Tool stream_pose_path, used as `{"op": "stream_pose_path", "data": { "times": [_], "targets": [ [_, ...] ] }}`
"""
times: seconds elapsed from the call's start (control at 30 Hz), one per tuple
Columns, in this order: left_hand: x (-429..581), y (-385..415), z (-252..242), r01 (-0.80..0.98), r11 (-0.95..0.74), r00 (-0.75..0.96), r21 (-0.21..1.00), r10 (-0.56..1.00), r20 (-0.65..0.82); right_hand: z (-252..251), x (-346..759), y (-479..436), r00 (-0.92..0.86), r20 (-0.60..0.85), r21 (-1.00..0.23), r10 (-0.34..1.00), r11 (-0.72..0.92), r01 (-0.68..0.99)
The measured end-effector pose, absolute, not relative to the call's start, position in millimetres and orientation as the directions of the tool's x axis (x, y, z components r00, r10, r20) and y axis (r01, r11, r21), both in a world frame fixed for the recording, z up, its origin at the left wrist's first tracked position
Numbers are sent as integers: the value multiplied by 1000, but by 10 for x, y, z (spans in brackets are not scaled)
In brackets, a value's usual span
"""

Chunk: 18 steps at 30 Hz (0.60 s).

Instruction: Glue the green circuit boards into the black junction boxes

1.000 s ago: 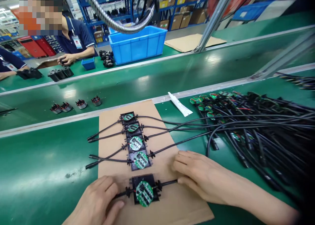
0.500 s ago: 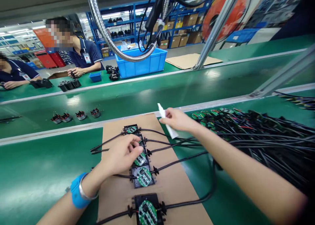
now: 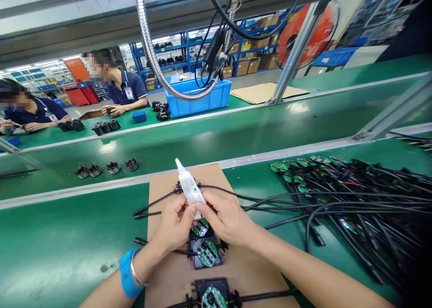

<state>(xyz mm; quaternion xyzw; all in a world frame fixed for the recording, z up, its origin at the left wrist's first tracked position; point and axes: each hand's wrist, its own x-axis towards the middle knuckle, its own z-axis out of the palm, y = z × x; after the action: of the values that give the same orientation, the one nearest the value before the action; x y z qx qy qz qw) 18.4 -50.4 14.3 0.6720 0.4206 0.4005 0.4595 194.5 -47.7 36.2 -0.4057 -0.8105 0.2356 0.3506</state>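
A white tube [image 3: 190, 187] with a pointed nozzle tilts up and to the left, its lower end pinched between both hands. My left hand [image 3: 173, 225] grips it from the left, and my right hand [image 3: 226, 216] from the right. Below them lies a row of black housings with round green circuit boards; one circuit board [image 3: 208, 252] shows just under the hands, and another circuit board [image 3: 214, 297] sits nearest me. Black cables leave the housings on both sides. The hands and tube partly cover the housings farther up. All rest on a cardboard sheet [image 3: 263, 278].
A large pile of black cables [image 3: 364, 209] with green boards lies at the right. Several small motors [image 3: 113, 167] stand beyond the metal rail. A blue bin [image 3: 199, 99], a metal hose [image 3: 148, 42] and two co-workers [image 3: 126, 90] are at the far side.
My right hand has brought the white tube left from the cardboard's right edge. My left hand has left the housings and now grips the tube too. The view has tilted up slightly.
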Motion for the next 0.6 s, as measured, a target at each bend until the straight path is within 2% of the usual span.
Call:
{"op": "stream_pose_path", "data": {
  "times": [0.17,0.27,0.37,0.43,0.5,0.57,0.6],
  "targets": [
    [165,-543,128,200,-247,373,948,914,159,321,1894,-460,-431,366,-702,825,549,454],
    [167,-535,131,155,-188,422,970,900,107,297,1914,-439,-414,384,-709,825,551,440],
    [156,-496,186,145,-127,406,981,912,58,343,1989,-404,-451,410,-646,793,602,470],
    [138,-459,268,165,-112,362,980,931,46,443,2029,-354,-490,526,-467,695,717,517],
    [116,-421,378,182,-98,337,978,941,32,589,2011,-270,-609,606,-193,513,837,513],
    [84,-383,489,188,-97,319,977,947,33,743,1930,-142,-774,548,34,317,917,399],
    [59,-362,532,177,-96,319,980,947,35,812,1875,-61,-836,489,81,249,942,327]
  ]
}}
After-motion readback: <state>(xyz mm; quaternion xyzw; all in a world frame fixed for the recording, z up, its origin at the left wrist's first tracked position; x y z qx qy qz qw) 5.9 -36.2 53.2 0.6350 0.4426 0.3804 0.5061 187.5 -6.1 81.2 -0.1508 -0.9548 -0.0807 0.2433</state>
